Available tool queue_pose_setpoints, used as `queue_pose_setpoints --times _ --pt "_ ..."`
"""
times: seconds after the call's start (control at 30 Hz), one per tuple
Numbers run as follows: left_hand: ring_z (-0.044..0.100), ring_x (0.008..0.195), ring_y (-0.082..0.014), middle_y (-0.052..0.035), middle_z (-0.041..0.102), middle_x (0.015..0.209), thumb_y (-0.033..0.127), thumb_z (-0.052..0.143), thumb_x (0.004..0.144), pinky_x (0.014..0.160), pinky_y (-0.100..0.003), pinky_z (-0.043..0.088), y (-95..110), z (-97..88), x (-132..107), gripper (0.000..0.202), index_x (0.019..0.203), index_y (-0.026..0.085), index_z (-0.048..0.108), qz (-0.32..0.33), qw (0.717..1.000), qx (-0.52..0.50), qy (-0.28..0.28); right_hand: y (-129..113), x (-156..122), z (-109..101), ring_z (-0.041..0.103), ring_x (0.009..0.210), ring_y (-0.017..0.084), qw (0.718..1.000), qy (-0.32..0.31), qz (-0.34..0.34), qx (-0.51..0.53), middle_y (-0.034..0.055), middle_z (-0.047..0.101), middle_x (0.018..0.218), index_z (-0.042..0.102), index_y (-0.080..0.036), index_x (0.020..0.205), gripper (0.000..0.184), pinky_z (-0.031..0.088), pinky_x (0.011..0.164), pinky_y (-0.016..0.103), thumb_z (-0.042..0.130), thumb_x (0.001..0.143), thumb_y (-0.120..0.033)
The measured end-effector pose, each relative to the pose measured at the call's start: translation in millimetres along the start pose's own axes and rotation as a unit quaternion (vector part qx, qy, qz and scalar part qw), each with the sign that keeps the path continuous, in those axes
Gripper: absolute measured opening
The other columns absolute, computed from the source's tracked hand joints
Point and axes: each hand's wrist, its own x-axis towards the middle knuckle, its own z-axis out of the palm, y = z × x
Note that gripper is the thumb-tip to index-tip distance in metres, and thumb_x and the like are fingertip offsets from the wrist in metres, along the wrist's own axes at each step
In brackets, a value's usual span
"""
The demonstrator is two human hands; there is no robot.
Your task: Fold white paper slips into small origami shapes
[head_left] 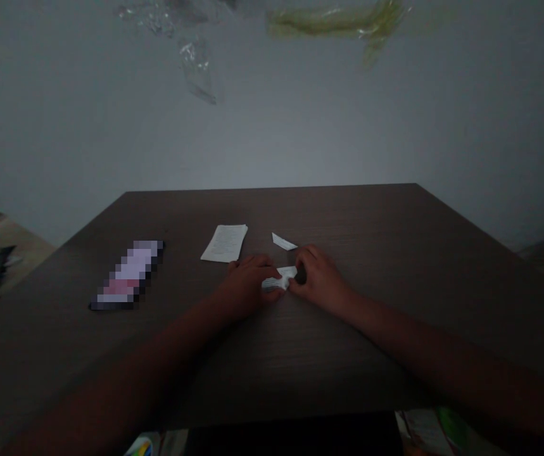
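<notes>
Between my hands, low over the middle of the table, is a small piece of printed white paper (276, 280), partly folded or bent. My left hand (249, 283) grips its left side, fingers above and thumb below. At its right end my right hand (318, 277) pinches the paper between thumb and fingers. My fingers cover parts of the paper, so its full shape is hidden. Just beyond my right hand lies a small folded paper strip (283, 241). A stack of printed paper sheets (225, 243) rests past my left hand, close to its fingertips.
A phone (128, 277) with a blurred-out screen lies on the left of the dark wooden table (371, 215). The table's far edge meets a pale wall (300, 126), where yellow tape (333, 22) and clear plastic (198, 66) hang.
</notes>
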Motion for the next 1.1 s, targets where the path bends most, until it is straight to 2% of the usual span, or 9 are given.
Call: queue_pose_setpoints --times 0.2,0.33,0.5,0.57,0.73,0.9,1.1 --pt "0.077 0.155 -0.043 -0.0107 0.084 0.161 0.037 0.093 0.115 0.131 -0.059 0.06 -3.6 3.1 0.9 0.026 0.14 0.031 0.095 0.006 1.0 0.008 0.002 22.8 14.0 -6.8 0.075 0.124 0.039 0.998 0.022 0.063 -0.016 0.0106 0.077 0.125 0.07 -0.029 0.106 0.028 0.064 0.103 0.053 0.096 0.096 -0.025" --pt "0.077 0.158 -0.0443 -0.0115 0.086 0.162 0.037 0.092 0.114 0.131 -0.061 0.06 -3.2 1.4 1.4 0.028 0.142 0.031 0.096 0.006 1.0 0.005 0.002 29.4 15.0 -10.0 0.074 0.122 0.036 0.997 0.043 0.061 0.005 0.0086 0.077 0.121 0.069 -0.029 0.104 0.027 0.063 0.104 0.051 0.094 0.095 -0.024" --pt "0.077 0.161 -0.0441 -0.0115 0.084 0.164 0.032 0.09 0.115 0.134 -0.062 0.059 -3.0 -5.8 -3.3 0.032 0.147 0.029 0.096 0.022 1.0 -0.015 -0.015 18.3 4.7 -14.0 0.076 0.132 0.037 0.998 0.04 -0.012 0.047 0.011 0.08 0.132 0.071 -0.029 0.111 0.021 0.063 0.117 0.056 0.087 0.103 -0.019" --pt "0.077 0.161 -0.0436 -0.012 0.084 0.163 0.033 0.089 0.116 0.135 -0.062 0.058 -4.3 -6.4 -4.3 0.033 0.148 0.028 0.095 0.028 0.999 -0.019 -0.015 11.2 -0.6 -13.2 0.077 0.13 0.039 0.999 0.024 -0.03 0.038 0.0116 0.081 0.13 0.072 -0.029 0.11 0.021 0.063 0.115 0.057 0.089 0.102 -0.02" --pt "0.076 0.158 -0.0423 -0.0104 0.085 0.162 0.037 0.091 0.117 0.134 -0.06 0.058 -6.8 -2.7 -2.7 0.03 0.146 0.031 0.095 0.026 1.0 -0.007 -0.008 1.2 -2.7 -7.0 0.076 0.127 0.04 1.0 0.009 0.002 0.019 0.012 0.081 0.128 0.075 -0.029 0.11 0.023 0.064 0.107 0.056 0.095 0.1 -0.024" --pt "0.077 0.16 -0.0453 -0.0115 0.083 0.165 0.033 0.091 0.117 0.135 -0.062 0.06 -1.2 -9.0 -4.6 0.031 0.147 0.028 0.096 0.022 1.0 -0.009 -0.016 6.0 6.9 -6.1 0.075 0.117 0.036 0.998 0.0 0.061 0.023 0.0096 0.078 0.12 0.071 -0.029 0.102 0.025 0.062 0.101 0.05 0.095 0.099 -0.022" --pt "0.076 0.161 -0.044 -0.0124 0.081 0.168 0.031 0.093 0.115 0.139 -0.061 0.059 -6.9 -14.8 -6.2 0.039 0.154 0.027 0.094 0.033 0.998 -0.018 -0.046 7.8 9.0 -4.9 0.072 0.113 0.032 0.998 0.015 0.062 0.019 0.0068 0.075 0.116 0.069 -0.028 0.101 0.027 0.057 0.098 0.045 0.095 0.098 -0.021"
